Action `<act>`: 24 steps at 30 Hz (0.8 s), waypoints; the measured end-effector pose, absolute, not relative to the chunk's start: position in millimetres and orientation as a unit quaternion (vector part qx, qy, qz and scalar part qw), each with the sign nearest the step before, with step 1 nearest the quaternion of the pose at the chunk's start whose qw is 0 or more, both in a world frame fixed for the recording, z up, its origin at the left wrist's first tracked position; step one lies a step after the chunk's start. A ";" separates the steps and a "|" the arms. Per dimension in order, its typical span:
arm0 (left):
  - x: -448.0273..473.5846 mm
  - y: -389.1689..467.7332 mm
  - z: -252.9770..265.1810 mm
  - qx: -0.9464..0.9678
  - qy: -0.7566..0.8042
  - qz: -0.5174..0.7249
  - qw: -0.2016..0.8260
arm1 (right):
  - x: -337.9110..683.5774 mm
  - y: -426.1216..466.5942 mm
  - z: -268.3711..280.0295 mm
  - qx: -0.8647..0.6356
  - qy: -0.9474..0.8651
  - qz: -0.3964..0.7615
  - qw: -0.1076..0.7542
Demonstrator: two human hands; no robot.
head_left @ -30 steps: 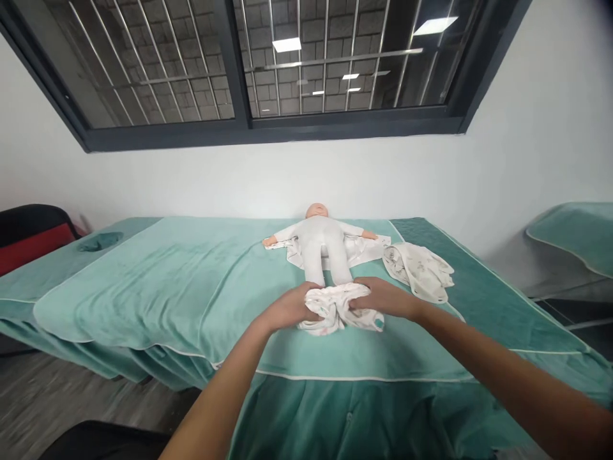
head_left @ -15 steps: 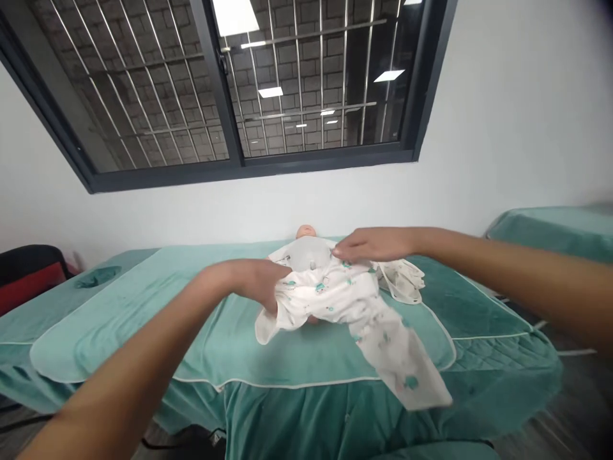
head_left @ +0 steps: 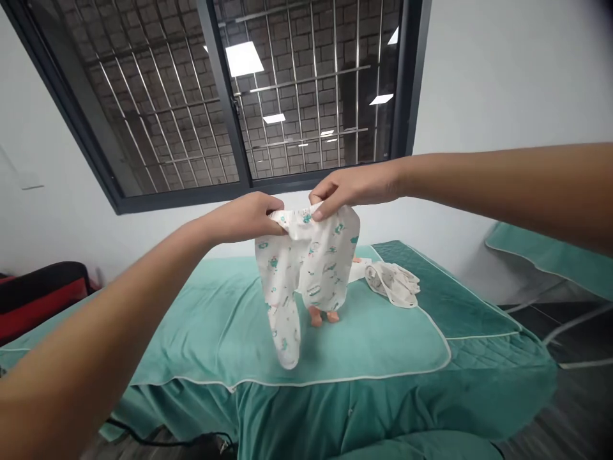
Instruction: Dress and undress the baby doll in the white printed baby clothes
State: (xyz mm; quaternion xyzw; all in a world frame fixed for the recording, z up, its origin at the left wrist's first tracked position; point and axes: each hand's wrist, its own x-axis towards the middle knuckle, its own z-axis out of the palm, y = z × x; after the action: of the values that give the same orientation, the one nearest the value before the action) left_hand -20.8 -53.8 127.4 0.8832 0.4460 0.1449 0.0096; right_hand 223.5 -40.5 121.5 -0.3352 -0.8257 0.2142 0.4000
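Small white baby pants [head_left: 328, 268] with a green print hang upright by the waistband above the bed. My left hand [head_left: 253, 217] is closed on the left end of the waistband. Thumb and fingers of my right hand [head_left: 338, 193] pinch the waistband further right. One pant leg dangles lower than the other. Behind the cloth lies a baby doll [head_left: 317, 317]; its feet show below the pants, and most of its body is hidden.
A crumpled white cloth [head_left: 393, 284] lies right of the doll on a green blanket [head_left: 407, 351] covering the bed. A barred window [head_left: 249, 185] is in the wall behind. A red and black item [head_left: 48, 297] stands at the left, another green-covered surface [head_left: 555, 259] at the right.
Both hands have risen, lifting the pants off the doll's body. The pants now hang upright, where before they lay spread with one leg toward the right front.
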 end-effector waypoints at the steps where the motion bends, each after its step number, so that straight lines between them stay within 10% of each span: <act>1: -23.1 -54.1 126.8 0.879 0.451 0.153 0.020 | 227.4 -40.6 121.3 -0.325 -0.808 0.224 0.437; 11: -46.6 -32.9 77.0 0.880 0.445 0.086 0.142 | 254.7 -48.2 65.2 -0.425 -0.800 0.329 0.267; 18: -5.5 -27.7 -42.8 0.695 0.434 0.473 0.323 | 199.4 -38.7 -79.2 -0.327 -0.591 0.566 0.473; 24: -2.0 -14.9 -142.1 0.651 0.421 0.485 0.405 | 136.4 -6.1 -147.7 -0.308 -0.418 0.677 0.522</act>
State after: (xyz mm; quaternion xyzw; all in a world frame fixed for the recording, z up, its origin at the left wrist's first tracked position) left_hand -2.0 -14.9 -142.1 0.6510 0.4207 0.4851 0.4048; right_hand 136.4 -6.1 -147.7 -0.3079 -0.4176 0.6767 0.5224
